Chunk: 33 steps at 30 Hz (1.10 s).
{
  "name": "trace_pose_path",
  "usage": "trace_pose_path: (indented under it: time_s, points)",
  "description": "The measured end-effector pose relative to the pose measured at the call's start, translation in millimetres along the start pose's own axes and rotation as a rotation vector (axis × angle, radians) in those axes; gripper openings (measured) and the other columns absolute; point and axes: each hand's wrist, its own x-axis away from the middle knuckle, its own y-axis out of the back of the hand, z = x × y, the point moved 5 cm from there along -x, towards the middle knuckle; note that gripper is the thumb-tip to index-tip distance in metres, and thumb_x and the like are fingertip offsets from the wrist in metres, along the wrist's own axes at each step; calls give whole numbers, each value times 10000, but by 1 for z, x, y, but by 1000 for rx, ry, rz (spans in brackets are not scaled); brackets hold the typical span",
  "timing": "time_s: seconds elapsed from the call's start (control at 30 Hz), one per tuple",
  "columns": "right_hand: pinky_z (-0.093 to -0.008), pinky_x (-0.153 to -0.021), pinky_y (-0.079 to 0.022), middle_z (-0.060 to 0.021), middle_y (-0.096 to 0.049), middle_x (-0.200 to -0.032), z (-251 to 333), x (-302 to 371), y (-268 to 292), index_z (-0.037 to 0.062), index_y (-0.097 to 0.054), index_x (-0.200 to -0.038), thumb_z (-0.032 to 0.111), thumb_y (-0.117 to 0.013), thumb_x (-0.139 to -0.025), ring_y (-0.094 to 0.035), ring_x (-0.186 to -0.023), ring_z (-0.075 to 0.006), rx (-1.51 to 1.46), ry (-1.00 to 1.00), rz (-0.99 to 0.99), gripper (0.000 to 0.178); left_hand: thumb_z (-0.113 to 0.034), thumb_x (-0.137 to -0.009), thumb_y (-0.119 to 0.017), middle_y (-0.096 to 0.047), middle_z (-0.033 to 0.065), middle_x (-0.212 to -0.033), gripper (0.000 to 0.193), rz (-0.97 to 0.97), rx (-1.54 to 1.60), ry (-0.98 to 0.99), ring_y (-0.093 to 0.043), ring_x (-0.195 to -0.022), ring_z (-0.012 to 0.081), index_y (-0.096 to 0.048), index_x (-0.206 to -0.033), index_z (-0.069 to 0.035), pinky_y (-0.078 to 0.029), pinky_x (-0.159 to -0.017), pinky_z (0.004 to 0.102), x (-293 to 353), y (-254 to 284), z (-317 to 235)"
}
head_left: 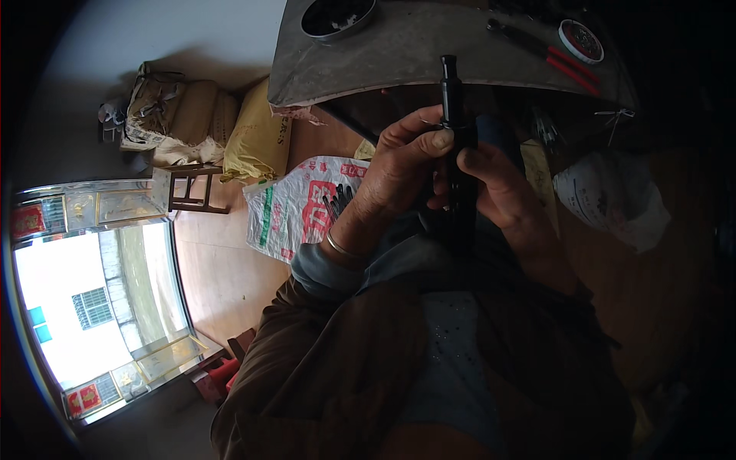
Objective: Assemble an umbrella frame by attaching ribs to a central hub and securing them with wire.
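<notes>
In front of me stands a black cylindrical part [452, 96], roughly upright, with a narrower stepped top end. My left hand [402, 165] is closed on it from the left, thumb and forefinger pinching just below the narrow section. Lower down, my right hand [502, 184] wraps round the dark body from the right, its thumb along the side. The lower end of the part is lost in shadow against my clothes. Beneath my left forearm, several thin black rods [337, 201] lie on a white woven sack [295, 207] with red print.
Ahead is a grey-covered table [414, 46] bearing a round tin [339, 17] of dark bits, red-handled pliers [548, 57] and a white round dish [581, 41] of small pieces. Full sacks [257, 134] and a small wooden stool [198, 190] stand left; a pale plastic bag [609, 199] lies right.
</notes>
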Motion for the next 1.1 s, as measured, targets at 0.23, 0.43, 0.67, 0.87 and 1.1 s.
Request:
trace_pose_path:
  time_s: [0.23,0.43,0.67,0.87,1.1]
  points:
    - [-384,-657,-570,-77,-583,-849,0,0,1,8,-554,-1001,322,-708,-802,-612,-750,-174,3,4,-22,402,-146,-878,-601,-633,78,-987,306,63,-58,10,-620,-793,147,-570,-1167,-53,-528,-544,254,2,-1,-5]
    - [-372,-643,-571,-89,-596,-846,1,2,4,0,-553,-1018,307,-697,-812,-622,-735,-180,-7,-7,-61,397,-130,-879,-597,-640,76,-985,292,54,-61,-8,-621,-813,142,-578,-1159,-51,-537,-586,255,0,-5,-2]
    - [-349,-627,-568,-93,-608,-845,0,2,0,2,-551,-1031,308,-656,-843,-631,-733,-178,12,35,-57,375,-73,-866,-596,-646,79,-890,286,-50,-83,-45,-597,-572,106,-577,-1147,-25,-490,-450,210,3,-8,-7]
    - [-352,-625,-565,-91,-611,-846,1,1,2,3,-551,-1027,350,-635,-854,-633,-739,-186,-11,21,-7,397,-117,-887,-579,-637,89,-991,293,79,-27,-21,-637,-754,153,-566,-1174,-59,-549,-523,258,3,-6,-3]
    - [-375,-645,-570,-93,-611,-852,-1,-1,3,14,-551,-1023,366,-649,-842,-633,-746,-194,-20,-14,64,408,-119,-885,-581,-626,98,-1013,304,122,21,-23,-647,-754,174,-554,-1182,-55,-564,-510,274,3,-6,-2]
